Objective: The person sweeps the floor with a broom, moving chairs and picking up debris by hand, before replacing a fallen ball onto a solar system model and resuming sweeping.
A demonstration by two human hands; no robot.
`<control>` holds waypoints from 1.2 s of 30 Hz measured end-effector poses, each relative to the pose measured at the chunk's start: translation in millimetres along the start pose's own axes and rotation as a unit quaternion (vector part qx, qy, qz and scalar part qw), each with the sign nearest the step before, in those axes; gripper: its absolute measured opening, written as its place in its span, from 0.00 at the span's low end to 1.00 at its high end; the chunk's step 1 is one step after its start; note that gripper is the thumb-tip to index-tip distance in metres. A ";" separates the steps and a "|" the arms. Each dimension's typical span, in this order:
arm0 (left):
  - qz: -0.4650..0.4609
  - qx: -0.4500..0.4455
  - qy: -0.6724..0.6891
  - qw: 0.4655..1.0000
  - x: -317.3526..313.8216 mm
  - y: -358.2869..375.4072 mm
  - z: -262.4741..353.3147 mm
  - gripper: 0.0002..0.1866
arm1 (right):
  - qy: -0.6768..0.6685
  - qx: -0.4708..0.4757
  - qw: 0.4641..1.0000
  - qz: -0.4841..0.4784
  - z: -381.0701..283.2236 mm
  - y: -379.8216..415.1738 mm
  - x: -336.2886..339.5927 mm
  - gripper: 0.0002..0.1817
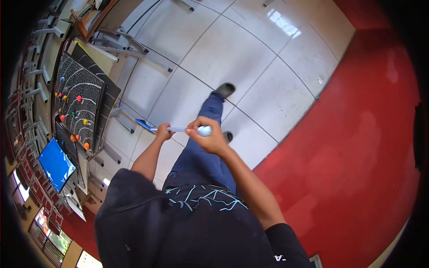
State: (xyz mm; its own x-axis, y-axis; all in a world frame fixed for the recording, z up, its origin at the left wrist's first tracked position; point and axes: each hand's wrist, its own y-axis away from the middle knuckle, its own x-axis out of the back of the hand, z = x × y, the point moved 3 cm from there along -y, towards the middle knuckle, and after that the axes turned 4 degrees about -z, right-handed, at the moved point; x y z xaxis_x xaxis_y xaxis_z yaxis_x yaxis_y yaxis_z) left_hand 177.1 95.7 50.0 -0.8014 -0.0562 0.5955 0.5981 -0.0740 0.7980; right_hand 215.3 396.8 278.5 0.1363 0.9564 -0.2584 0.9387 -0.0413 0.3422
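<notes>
A broom [177, 129] with a pale handle and a narrow blue head [144, 124] extends in front of my body over the tiled floor. My left hand [164, 132] is closed around the lower part of the handle, close to the blue head in this view. Near the handle's rounded, pale blue upper end, my right hand [210, 137] is wrapped around it. Below my hands are my legs in dark blue trousers [196, 154], one dark shoe [226, 90] stepping forward on the tiles. The bristles are too small to make out.
White floor tiles [250, 67] meet a red-painted surface [339, 147] along the right. At left, black boards [80, 85] with white lines and colourful balls lean by metal-legged tables [123, 120]. A blue panel [56, 164] lies nearer. Stacked chairs [35, 187] line the far left.
</notes>
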 end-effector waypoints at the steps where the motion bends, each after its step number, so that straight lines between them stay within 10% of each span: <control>1: -0.001 -0.007 -0.024 1.000 -7.0 -27.6 -3.8 0.18 | 0.001 -0.005 1.000 0.030 17.4 -20.6 -0.3 0.08; 4: 0.038 -0.188 -0.089 0.977 -25.4 -134.4 76.4 0.14 | 0.040 0.021 0.987 0.153 1.4 -59.7 68.3 0.06; 5: -0.032 -0.193 -0.101 0.975 9.5 -129.2 168.7 0.11 | 0.064 0.036 0.974 0.213 -21.7 -55.1 106.1 0.04; 7: 0.140 -0.367 0.062 0.918 25.6 -137.1 304.2 0.07 | 0.010 0.029 0.946 0.324 -102.8 -47.3 176.5 0.03; 8: 0.086 -0.303 0.023 0.949 47.4 -134.2 369.5 0.08 | 0.019 0.068 0.933 0.354 -145.0 -45.5 189.1 0.03; 13: 0.175 -0.493 0.212 0.826 128.4 -143.9 569.8 0.10 | 0.214 0.193 0.890 0.354 -243.5 -64.8 198.1 0.05; 16: 0.196 -0.535 0.205 0.796 213.2 -93.9 587.6 0.18 | 0.199 0.285 0.852 0.393 -297.6 -44.2 239.4 0.03; 17: 0.223 -0.550 0.199 0.780 239.8 -83.8 574.6 0.19 | 0.035 0.370 0.896 0.244 -314.7 -40.2 263.3 0.04; 19: 0.242 -0.484 0.199 0.817 255.4 -119.7 531.9 0.16 | -0.001 0.224 0.873 0.432 -303.8 -66.2 276.2 0.05; 21: 0.206 -0.369 0.223 0.878 286.5 -167.0 457.0 0.17 | -0.118 0.249 0.921 0.275 -246.4 -132.6 264.9 0.09; 25: 0.363 -0.046 -0.214 0.906 321.0 -273.0 301.7 0.29 | -0.137 0.059 0.977 0.153 -116.0 -254.1 176.7 0.05; 28: 0.218 -0.049 -0.256 0.940 317.7 -305.1 292.9 0.35 | -0.083 0.017 0.975 0.205 -84.0 -276.2 157.3 0.07; 32: 0.166 -0.430 -0.014 0.888 153.9 -382.5 412.6 0.06 | -0.013 -0.007 0.933 0.359 -153.4 -202.4 249.1 0.05; 36: -0.007 -0.491 0.058 0.869 154.4 -191.1 618.0 0.12 | 0.140 0.073 0.906 0.393 -263.6 -110.3 270.4 0.07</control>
State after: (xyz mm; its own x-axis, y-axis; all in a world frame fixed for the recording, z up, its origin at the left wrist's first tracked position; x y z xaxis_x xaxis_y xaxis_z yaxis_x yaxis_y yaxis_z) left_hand -61.4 716.5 46.9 -0.8372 -0.1449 0.5273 0.3462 -0.8869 0.3059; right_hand 65.1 736.2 409.0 0.7141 0.6503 0.2591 0.6213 -0.7594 0.1934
